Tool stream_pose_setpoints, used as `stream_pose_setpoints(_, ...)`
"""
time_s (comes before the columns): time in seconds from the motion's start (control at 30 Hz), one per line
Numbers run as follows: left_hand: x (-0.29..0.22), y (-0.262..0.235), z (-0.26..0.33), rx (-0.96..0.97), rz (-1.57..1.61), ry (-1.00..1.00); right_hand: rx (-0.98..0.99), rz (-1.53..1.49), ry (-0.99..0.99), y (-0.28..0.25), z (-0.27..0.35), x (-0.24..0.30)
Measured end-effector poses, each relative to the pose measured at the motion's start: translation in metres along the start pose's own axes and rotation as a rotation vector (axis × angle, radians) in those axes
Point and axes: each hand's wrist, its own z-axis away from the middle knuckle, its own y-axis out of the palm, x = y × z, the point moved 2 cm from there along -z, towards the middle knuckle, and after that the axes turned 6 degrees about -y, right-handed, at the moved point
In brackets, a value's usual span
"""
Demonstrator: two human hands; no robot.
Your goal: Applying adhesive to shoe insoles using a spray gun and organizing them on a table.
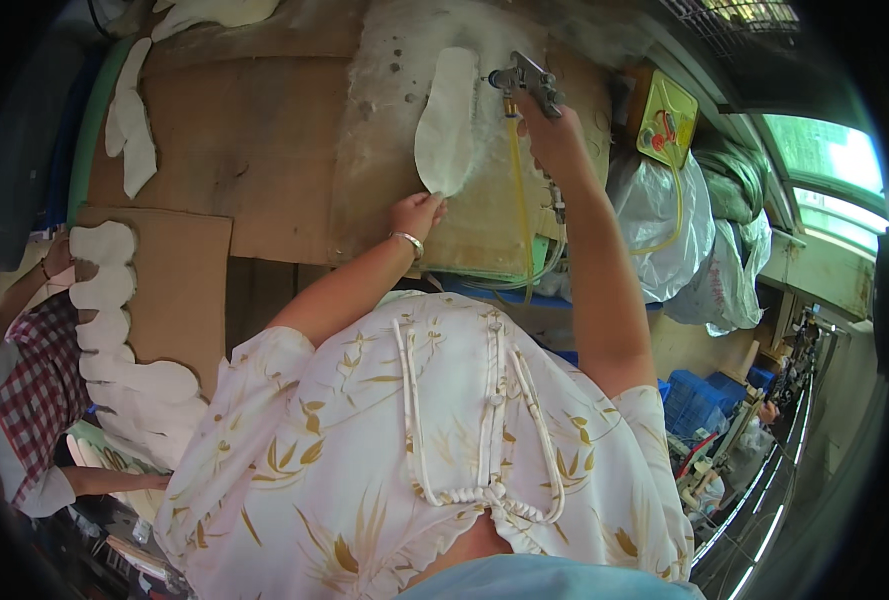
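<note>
My left hand [416, 213] pinches the lower end of a white shoe insole [445, 120] and holds it up against a brown cardboard backing [294, 130] dusted with white overspray. My right hand [554, 135] grips a metal spray gun [526, 80] whose nozzle points left at the top of the insole. A yellow hose [516, 190] hangs down from the gun. A bracelet sits on my left wrist.
Several white insoles [114, 330] lie overlapped on a cardboard sheet at the left, more [129, 120] at the upper left. A person in a plaid shirt [24, 400] works at the far left. Plastic bags [664, 220] and a yellow box [667, 118] stand at the right.
</note>
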Motion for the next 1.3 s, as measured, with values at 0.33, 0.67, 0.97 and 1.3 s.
stream_pose_setpoints(0.33,-0.004,-0.005,-0.001,-0.033,0.046,0.037,0.356,0.127,0.075,0.002,0.098,-0.018)
stream_pose_setpoints(0.67,-0.067,0.005,0.047,0.106,0.413,0.417,0.043,-0.309,-0.069,-0.056,0.123,-0.05)
stream_pose_setpoints(0.97,-0.135,-0.089,0.179,0.15,1.003,0.749,0.226,-0.243,-0.12,-0.041,0.124,-0.05)
stream_pose_setpoints(1.3,-0.171,-0.273,0.27,-0.299,1.174,1.185,0.443,-0.164,-0.142,0.023,0.125,-0.017)
